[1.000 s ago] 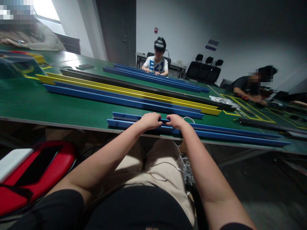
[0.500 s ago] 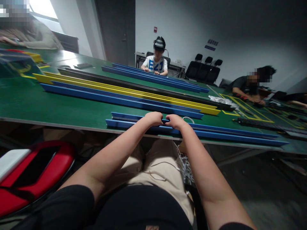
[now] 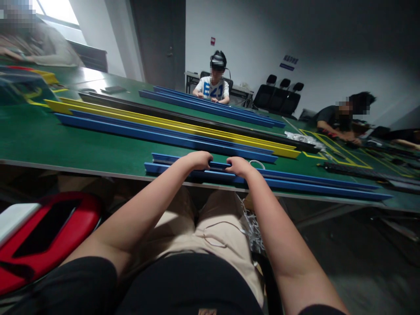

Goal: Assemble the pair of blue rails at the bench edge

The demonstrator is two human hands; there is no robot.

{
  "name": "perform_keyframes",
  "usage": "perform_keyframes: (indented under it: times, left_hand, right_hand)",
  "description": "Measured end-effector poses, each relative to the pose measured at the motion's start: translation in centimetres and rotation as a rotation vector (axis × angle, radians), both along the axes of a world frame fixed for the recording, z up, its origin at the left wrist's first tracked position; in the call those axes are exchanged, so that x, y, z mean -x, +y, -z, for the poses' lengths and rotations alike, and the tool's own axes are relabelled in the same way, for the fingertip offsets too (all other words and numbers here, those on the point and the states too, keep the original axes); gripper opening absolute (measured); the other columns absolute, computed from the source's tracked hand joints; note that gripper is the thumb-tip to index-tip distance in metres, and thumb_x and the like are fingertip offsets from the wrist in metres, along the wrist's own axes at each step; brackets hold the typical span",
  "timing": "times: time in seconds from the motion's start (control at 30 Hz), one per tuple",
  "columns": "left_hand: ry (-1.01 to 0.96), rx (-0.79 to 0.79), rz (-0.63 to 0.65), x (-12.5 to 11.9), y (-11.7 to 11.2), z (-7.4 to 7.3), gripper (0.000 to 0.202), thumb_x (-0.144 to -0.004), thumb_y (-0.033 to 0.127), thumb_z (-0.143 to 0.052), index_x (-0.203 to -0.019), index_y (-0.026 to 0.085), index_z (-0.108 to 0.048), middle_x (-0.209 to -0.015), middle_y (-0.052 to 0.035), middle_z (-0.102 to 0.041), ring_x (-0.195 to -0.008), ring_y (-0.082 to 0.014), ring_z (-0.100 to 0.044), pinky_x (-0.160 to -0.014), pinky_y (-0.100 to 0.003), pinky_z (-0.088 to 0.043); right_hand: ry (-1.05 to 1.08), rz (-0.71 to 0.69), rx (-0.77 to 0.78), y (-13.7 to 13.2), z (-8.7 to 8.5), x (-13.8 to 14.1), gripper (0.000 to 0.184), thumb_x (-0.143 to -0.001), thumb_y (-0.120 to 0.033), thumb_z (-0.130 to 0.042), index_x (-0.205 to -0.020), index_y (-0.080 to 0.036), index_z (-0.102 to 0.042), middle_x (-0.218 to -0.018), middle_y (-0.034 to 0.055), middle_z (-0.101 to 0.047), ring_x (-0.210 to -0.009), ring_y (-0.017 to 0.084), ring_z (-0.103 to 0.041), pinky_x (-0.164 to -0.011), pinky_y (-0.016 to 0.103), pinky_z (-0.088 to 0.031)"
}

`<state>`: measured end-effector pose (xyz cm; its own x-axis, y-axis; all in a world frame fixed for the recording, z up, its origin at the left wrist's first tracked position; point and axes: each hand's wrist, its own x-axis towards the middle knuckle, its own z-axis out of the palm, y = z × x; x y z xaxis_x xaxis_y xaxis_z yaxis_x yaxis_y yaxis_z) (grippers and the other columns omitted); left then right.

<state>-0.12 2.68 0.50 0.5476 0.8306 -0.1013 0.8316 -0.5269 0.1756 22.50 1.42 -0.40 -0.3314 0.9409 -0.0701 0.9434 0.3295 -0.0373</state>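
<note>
A long blue channel rail (image 3: 308, 183) lies along the near edge of the green table (image 3: 82, 148). My left hand (image 3: 197, 160) and my right hand (image 3: 238, 166) rest on top of it side by side, fingers curled over its upper edge and closed. A small white loop (image 3: 257, 163) lies on the table just beyond my right hand. What the fingertips pinch inside the rail is hidden.
Further back lie more long rails: blue (image 3: 157, 135), yellow (image 3: 170, 124), black (image 3: 197, 118) and another blue pair (image 3: 210, 107). A person in a white shirt (image 3: 215, 87) sits opposite, another person (image 3: 341, 118) at the right. A red seat (image 3: 39, 236) stands at my lower left.
My left hand has slid a little to the left along the rail, widening the gap between my hands. My right hand has stayed almost in place.
</note>
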Motion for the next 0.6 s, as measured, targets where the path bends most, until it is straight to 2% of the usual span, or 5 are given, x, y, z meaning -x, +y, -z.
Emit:
perform_keyframes:
  times: [0.33, 0.6]
  left_hand:
    - [-0.002, 0.034, -0.019, 5.7, 0.3, -0.2, 0.043, -0.069, 0.031, -0.062, -0.111, 0.026, -0.07, -0.102, -0.0045, -0.075, -0.085, -0.0218, -0.065, -0.069, -0.027, -0.044]
    - [0.01, 0.113, -0.069, 12.1, 1.1, -0.2, 0.032, -0.066, 0.031, -0.062, -0.096, 0.025, -0.069, -0.086, -0.001, -0.072, -0.075, -0.0205, -0.062, -0.063, -0.027, -0.042]
  right_hand:
    - [0.003, 0.006, -0.008, 0.1, 0.2, -0.2, 0.021, -0.082, -0.04, -0.065, -0.094, -0.023, -0.07, -0.092, 0.0029, -0.072, -0.076, 0.016, -0.058, -0.06, 0.025, -0.031]
    - [0.024, -0.01, -0.021, 0.2, 0.4, -0.3, 0.019, -0.082, -0.04, -0.064, -0.089, -0.023, -0.067, -0.088, 0.0022, -0.07, -0.073, 0.015, -0.055, -0.058, 0.025, -0.029]
